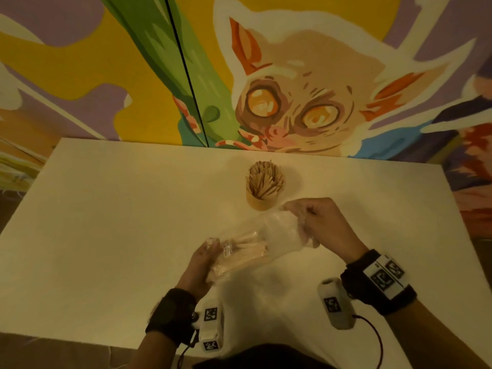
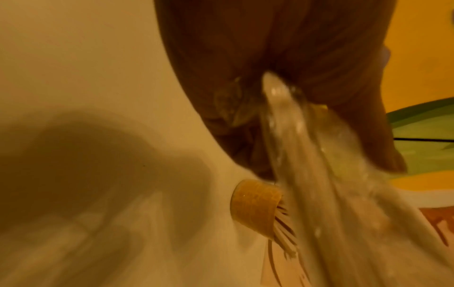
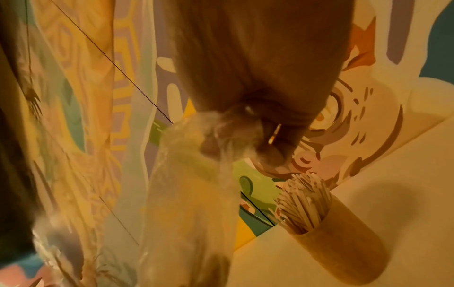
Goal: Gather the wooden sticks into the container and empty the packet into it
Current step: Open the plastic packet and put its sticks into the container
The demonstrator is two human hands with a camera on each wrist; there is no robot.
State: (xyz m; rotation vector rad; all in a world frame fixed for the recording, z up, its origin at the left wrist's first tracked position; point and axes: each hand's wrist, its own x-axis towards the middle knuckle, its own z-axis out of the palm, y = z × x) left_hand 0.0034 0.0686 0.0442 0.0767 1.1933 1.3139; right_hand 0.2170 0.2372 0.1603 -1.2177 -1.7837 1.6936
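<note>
A clear plastic packet point(image 1: 255, 241) with wooden sticks point(image 1: 239, 253) inside is held above the white table point(image 1: 106, 222), slanting from lower left to upper right. My left hand point(image 1: 202, 265) grips its lower, stick-filled end. My right hand point(image 1: 322, 225) pinches the empty upper end of the plastic point(image 3: 196, 174). Just beyond stands a round wooden container point(image 1: 262, 201), upright and packed with wooden sticks point(image 1: 265, 179). It shows in the right wrist view as the container point(image 3: 343, 244) and in the left wrist view as the container point(image 2: 255, 203), partly behind the packet point(image 2: 331, 194).
A painted mural wall point(image 1: 292, 89) rises right behind the table's far edge. The table's near edge runs close to my body. Wrist cameras with cables sit on both forearms.
</note>
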